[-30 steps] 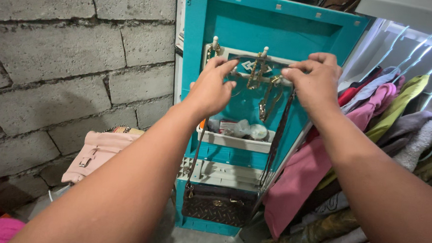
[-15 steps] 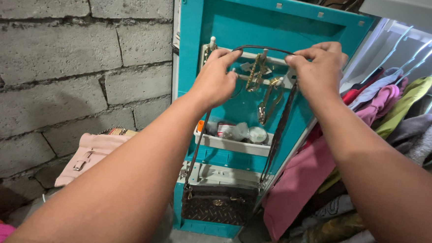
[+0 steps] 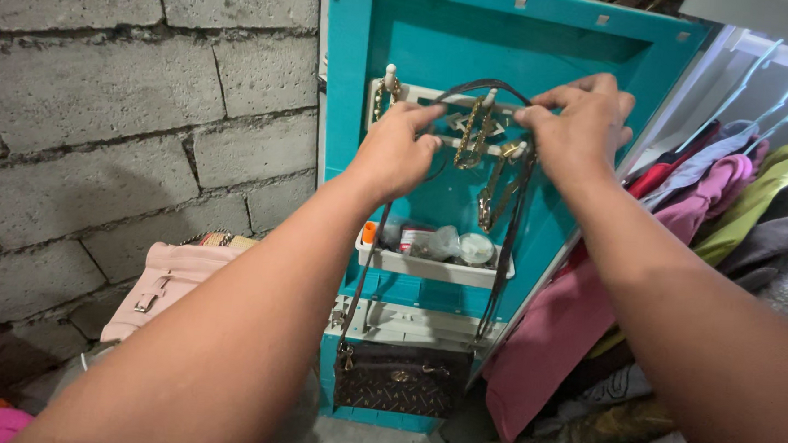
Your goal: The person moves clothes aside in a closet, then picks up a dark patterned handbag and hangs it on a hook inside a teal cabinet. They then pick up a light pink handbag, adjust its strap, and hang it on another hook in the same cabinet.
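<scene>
Right now both of your hands are up at the white peg rack fixed inside the teal cabinet door. Your left hand pinches the dark brown strap between thumb and fingers on the left side of its loop, and your right hand pinches the same strap on the right side, fingers closed on it. The 2 hands are set apart, with the top of the strap arching between them over the middle white peg; whether the strap actually rests on that peg you cannot tell from this angle.

From your hands the strap runs down in 2 lines to a small brown patterned purse, which hangs low in front of the door's bottom edge, with a gold clasp at its middle. Gold chains dangle from the pegs between your hands, touching or just behind the strap. Below them a white shelf tray holds small jars and bits of clear plastic.

To the left stands a grey block wall, with a pale pink bag below it. To the right, clothes on hangers hang beside the door, a pink garment nearest.
</scene>
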